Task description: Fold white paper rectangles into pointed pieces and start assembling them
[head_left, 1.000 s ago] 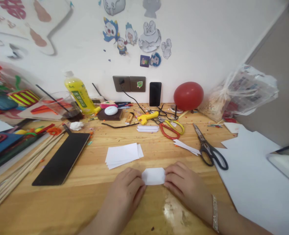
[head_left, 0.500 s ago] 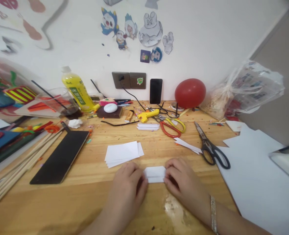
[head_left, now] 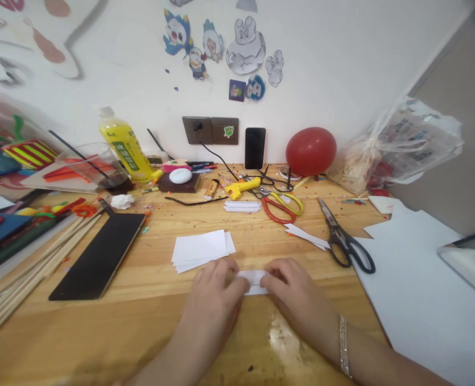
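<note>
A small folded white paper [head_left: 254, 281] lies on the wooden desk [head_left: 141, 321] between my hands. My left hand [head_left: 217, 295] presses its left end with curled fingers, and my right hand [head_left: 291, 295], with a bracelet at the wrist, pinches its right end. Most of the paper is covered by my fingers. A stack of white paper cards [head_left: 202, 249] lies just beyond my left hand.
Black scissors [head_left: 344, 238] and red and yellow scissors [head_left: 281, 206] lie to the right and behind. Large white sheets [head_left: 414, 289] cover the right side. A black tablet [head_left: 98, 254] and wooden sticks [head_left: 32, 273] lie at left. A yellow bottle [head_left: 125, 147], a phone [head_left: 255, 148] and a red balloon [head_left: 310, 151] stand by the wall.
My hands have closed in from both ends over the small paper, which now looks narrower and more folded. The view has tilted slightly.
</note>
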`<state>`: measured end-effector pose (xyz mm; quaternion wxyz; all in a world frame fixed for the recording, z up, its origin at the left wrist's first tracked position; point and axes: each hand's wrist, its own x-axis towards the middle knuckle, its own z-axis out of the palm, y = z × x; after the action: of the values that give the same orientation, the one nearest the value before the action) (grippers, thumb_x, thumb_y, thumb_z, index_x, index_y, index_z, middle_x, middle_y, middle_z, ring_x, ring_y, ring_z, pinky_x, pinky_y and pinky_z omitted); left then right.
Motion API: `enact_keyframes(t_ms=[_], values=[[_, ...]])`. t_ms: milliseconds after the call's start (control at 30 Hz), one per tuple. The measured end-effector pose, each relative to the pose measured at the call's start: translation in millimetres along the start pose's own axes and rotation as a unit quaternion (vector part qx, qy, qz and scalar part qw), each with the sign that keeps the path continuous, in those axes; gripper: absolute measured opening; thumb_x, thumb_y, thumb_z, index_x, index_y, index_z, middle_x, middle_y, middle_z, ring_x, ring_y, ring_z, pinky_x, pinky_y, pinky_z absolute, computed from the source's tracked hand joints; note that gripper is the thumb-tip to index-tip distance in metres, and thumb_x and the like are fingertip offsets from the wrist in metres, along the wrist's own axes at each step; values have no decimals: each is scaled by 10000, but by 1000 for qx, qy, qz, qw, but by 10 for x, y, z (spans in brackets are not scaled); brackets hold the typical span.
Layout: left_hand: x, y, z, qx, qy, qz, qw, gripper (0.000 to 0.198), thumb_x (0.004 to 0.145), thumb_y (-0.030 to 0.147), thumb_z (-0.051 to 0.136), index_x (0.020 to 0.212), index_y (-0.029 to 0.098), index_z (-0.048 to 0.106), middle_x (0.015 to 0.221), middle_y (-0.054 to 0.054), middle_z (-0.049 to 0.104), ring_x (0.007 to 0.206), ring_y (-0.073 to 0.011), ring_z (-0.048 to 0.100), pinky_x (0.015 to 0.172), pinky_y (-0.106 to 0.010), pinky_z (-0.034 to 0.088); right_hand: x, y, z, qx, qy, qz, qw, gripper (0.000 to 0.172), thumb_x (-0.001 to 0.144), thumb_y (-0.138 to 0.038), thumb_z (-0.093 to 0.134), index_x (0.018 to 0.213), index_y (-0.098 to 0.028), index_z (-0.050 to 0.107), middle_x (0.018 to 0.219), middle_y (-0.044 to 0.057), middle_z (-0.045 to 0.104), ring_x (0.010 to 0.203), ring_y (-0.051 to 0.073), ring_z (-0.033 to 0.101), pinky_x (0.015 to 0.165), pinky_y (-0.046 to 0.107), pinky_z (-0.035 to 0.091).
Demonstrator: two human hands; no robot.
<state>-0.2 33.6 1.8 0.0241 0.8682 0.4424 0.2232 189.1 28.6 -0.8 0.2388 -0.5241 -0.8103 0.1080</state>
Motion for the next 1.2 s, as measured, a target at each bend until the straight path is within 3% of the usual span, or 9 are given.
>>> enact_keyframes(t_ms=[67,167,233,333,667,1033,1200], values=[[-5,-2,4,-14,10,23,1000,219,805,33,449,779,197,591,949,-77,552,847,-238,503,691,-373,443,-8,-8,2,-6,6,-28,1000,55,835,-198,598,883,-211,621,850,42,621,766,192,552,662,303,476],[-1,-20,6,-60,-8,-31,998,188,806,47,463,804,190,585,908,-72,542,818,-233,494,686,-373,439,-12,4,-7,-52,21,-135,989,108,847,-208,605,931,-253,658,1016,54,633,859,211,553,733,337,478],[1,-44,1,-85,-19,-68,994,148,781,61,508,805,189,577,891,-63,537,804,-231,493,682,-373,438,-8,25,-25,-80,22,-168,982,124,864,-227,590,947,-275,670,1069,55,627,898,219,548,766,363,472],[-12,-83,-7,-103,-19,-94,990,153,738,67,559,819,196,573,907,-56,537,819,-237,497,700,-384,437,-2,65,-77,-86,14,-180,980,139,871,-275,585,973,-298,677,1112,65,614,948,227,534,799,396,460],[-30,-128,-13,-115,-24,-131,984,130,715,94,592,783,202,570,918,-54,559,853,-254,518,727,-411,442,-34,241,-346,-25,-66,-200,977,343,803,-97,509,1045,-288,658,1208,74,562,1041,245,482,840,440,436],[-54,-191,-1,-101,-23,-144,984,81,709,135,592,744,205,571,925,-56,562,892,-275,527,746,-433,450,-26,315,-471,20,-67,-206,976,317,752,-49,471,930,-230,662,1105,72,638,1002,225,554,839,420,460],[-74,-230,16,-93,-6,-132,987,106,704,152,620,780,214,581,912,-47,573,860,-262,543,724,-413,469,-35,342,-432,84,-40,-214,972,373,788,-52,444,1112,-196,557,1115,95,650,1046,199,571,912,402,447]])
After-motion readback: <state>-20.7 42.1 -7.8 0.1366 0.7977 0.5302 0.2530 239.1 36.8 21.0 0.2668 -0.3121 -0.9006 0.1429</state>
